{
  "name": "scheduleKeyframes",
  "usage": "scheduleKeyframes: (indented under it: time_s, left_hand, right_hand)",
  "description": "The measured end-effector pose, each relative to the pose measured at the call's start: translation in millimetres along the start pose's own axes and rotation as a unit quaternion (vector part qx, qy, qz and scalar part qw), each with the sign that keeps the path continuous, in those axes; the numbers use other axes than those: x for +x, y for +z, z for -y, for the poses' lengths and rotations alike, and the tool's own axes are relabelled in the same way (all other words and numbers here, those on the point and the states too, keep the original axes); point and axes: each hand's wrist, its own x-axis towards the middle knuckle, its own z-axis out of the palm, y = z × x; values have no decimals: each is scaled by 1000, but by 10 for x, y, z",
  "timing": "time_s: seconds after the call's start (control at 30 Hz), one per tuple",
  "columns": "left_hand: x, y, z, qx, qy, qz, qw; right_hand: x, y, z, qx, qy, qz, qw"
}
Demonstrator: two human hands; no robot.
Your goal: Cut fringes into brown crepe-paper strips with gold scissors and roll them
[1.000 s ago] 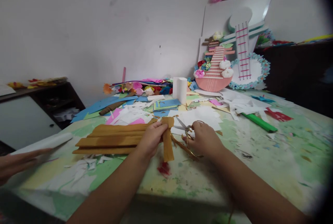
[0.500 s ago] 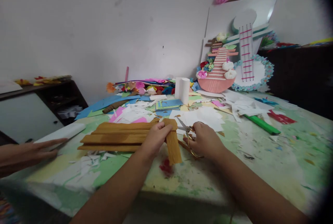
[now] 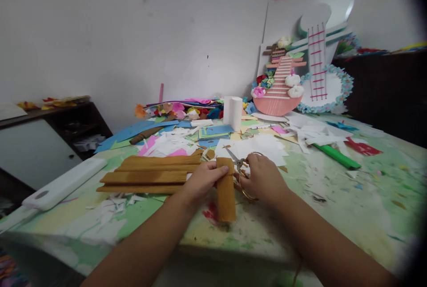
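Between the thumb and fingers of my left hand (image 3: 204, 178) is a folded strip of brown crepe paper (image 3: 226, 196), hanging down toward the table's front edge. My right hand (image 3: 265, 176) is closed round the gold handles of a pair of scissors (image 3: 239, 162). The scissor blades point up and left, parted, close to the upper end of the strip. Left of my left hand lie several long folded lengths of brown crepe paper (image 3: 147, 176) on the table.
White paper scraps (image 3: 176, 141) and blue sheets (image 3: 217, 131) litter the table (image 3: 333, 216). A long white object (image 3: 66, 185) lies at the left. Farther back stand a white roll (image 3: 236, 114) and a pink paper instrument (image 3: 277, 105). A green roll (image 3: 336, 156) lies at right.
Another person's hand has left the white object at the left. The brown strip now hangs straighter and a little lower in my left hand. My right hand keeps the scissors nearly in place.
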Motion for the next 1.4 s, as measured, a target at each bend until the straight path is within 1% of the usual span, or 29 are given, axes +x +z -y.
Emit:
scheduleKeyframes:
  time_s: [0.2,0.4,0.5,0.67,0.77,0.83,0.93,1.0,1.03,1.07,1.1,1.13,1.17,1.2,1.23,1.27,1.33,1.4]
  left_hand:
    - [-6,2,33,3,-18,2,1000]
    - [-23,23,68,-19,-39,28,999]
    - [-15,16,54,-2,-35,18,999]
    - [1,-36,8,10,-20,19,1000]
    - [-16,-40,-8,8,-13,16,1000]
    - [-36,-24,-6,19,-23,17,999]
    - [-61,7,3,39,-43,23,998]
    - [-69,22,3,34,-40,28,998]
    - [-70,26,2,28,-34,32,999]
    - [-70,29,2,19,-28,36,999]
    - [-69,32,3,8,-24,41,999]
    - [-68,34,6,-4,-23,48,999]
    - [-67,35,12,-12,-25,56,998]
    - [-66,38,20,-16,-29,66,997]
    - [-66,40,29,-18,-32,74,997]
    - [-67,43,38,-18,-33,79,996]
    - [-69,48,47,-16,-27,81,996]
    - [-67,49,39,-8,-22,67,998]
  right_hand:
    - [-8,2,8,-9,20,-1,1000]
    - [-24,12,25,-2,-1,-9,1000]
    - [-18,6,24,-3,2,-1,1000]
    - [3,-13,1,-14,32,39,999]
    - [12,-34,-23,-25,35,37,998]
    - [19,-48,-40,-26,39,30,998]
    - [34,-59,-62,-4,55,19,998]
    - [45,-60,-70,57,78,19,995]
    - [50,-58,-71,115,91,26,989]
    - [52,-54,-67,191,102,37,976]
    - [53,-49,-60,278,104,53,953]
    - [51,-43,-50,362,97,72,924]
    - [48,-35,-37,430,86,89,894]
    - [45,-27,-22,477,79,101,870]
    - [43,-19,-8,503,81,107,854]
    - [42,-11,2,516,94,108,845]
    - [49,-5,9,534,143,92,828]
    - [63,-11,-6,569,180,72,799]
